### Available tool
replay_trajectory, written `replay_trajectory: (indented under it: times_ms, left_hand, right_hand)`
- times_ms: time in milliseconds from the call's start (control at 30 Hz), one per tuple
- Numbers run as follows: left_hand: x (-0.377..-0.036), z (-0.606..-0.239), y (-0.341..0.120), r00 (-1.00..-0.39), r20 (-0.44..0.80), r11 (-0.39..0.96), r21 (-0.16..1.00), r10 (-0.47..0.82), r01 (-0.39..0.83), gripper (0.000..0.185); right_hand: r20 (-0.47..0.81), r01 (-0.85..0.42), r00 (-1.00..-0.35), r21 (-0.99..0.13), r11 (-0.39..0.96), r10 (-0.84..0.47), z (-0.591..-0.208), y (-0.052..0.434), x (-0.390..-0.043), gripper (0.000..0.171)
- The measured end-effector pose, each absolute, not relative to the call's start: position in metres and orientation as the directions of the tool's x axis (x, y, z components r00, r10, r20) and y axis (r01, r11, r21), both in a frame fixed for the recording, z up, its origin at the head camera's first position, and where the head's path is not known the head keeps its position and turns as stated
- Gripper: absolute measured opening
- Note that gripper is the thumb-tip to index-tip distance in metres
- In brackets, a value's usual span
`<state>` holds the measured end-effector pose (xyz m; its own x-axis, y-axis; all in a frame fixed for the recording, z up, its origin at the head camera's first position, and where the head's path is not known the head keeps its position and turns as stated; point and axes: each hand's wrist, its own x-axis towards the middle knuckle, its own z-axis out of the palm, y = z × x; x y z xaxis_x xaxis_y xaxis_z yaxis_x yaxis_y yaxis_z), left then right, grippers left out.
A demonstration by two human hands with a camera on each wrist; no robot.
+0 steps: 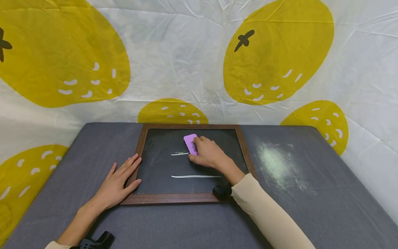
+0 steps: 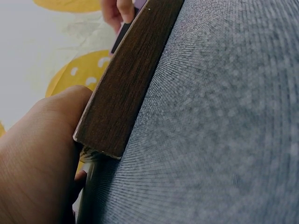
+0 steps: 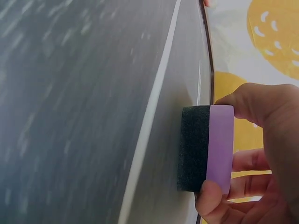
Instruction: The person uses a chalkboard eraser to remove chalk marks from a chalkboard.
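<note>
A blackboard (image 1: 158, 166) in a brown wooden frame (image 1: 174, 199) lies flat on the table. My right hand (image 1: 209, 152) grips a purple board eraser (image 1: 190, 142) between thumb and fingers, over the upper middle of the board. In the right wrist view the eraser's dark felt side (image 3: 194, 149) faces the board. A short white chalk line (image 1: 179, 154) ends at the eraser, with faint smears above it. Lower down runs a longer chalk line (image 1: 196, 176). My left hand (image 1: 115, 186), fingers spread and straight, rests on the frame's left edge and lower left corner.
The board lies on a dark grey cloth-covered table (image 1: 174, 224). A pale chalky patch (image 1: 276, 162) marks the cloth right of the board. Behind the table hangs a white curtain (image 1: 174, 52) with yellow fruit prints.
</note>
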<state>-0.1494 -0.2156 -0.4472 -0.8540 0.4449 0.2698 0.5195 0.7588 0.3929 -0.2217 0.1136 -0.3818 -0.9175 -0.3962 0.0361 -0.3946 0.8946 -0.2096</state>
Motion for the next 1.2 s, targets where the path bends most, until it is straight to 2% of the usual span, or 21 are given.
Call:
replay_trajectory:
  times_ms: [367,633,1200]
  left_hand:
    - [-0.147,-0.446,-0.218,-0.856,0.273,0.762,0.391,0.44,0.516,0.068]
    - [-0.148,-0.447,-0.219,-0.858,0.26,0.763,0.393,0.443,0.513,0.068]
    - [-0.148,-0.447,-0.216,-0.852,0.27,0.765,0.377,0.448,0.522,0.068]
  right_hand:
    - [0.007,-0.434,-0.898,-0.189,0.881,-0.441,-0.382,0.088,-0.227,0.055]
    - [0.022,-0.509,-0.857,-0.191,0.84,-0.514,-0.379,0.074,-0.225,0.055]
    - [-0.055,-0.592,-0.779,-0.263,0.762,-0.624,-0.373,0.086,-0.236,0.064]
